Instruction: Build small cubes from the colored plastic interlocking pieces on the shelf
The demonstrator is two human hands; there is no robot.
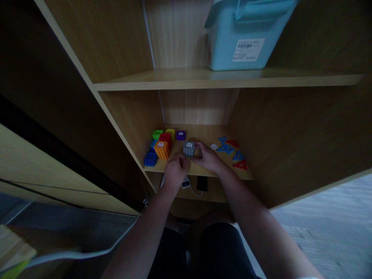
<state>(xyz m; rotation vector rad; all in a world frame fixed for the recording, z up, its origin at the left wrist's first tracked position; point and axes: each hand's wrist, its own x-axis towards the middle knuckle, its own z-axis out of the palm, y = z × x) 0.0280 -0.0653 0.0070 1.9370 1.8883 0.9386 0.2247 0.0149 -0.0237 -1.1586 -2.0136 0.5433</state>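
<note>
A grey stack of ridged plastic pieces [188, 148] with a white label on top sits on the middle shelf. My right hand [207, 157] curls its thumb and fingers around the right side of this stack. Just in front and to the left, my left hand [175, 167] is closed, fingertips pinched together; whatever is between them, if anything, is hidden. Beyond it to the left stand an orange stack [162, 150], a red stack [165, 138] and a dark blue stack [150, 158]. A small purple stack [180, 135] lies behind the grey one.
Blue triangular pieces [225, 148] and red ones [240, 165] lie at the shelf's right, beside a white label [214, 146]. A light-blue bin [240, 38] stands on the shelf above. Below are a black flat object [202, 183] and a white cable [196, 193].
</note>
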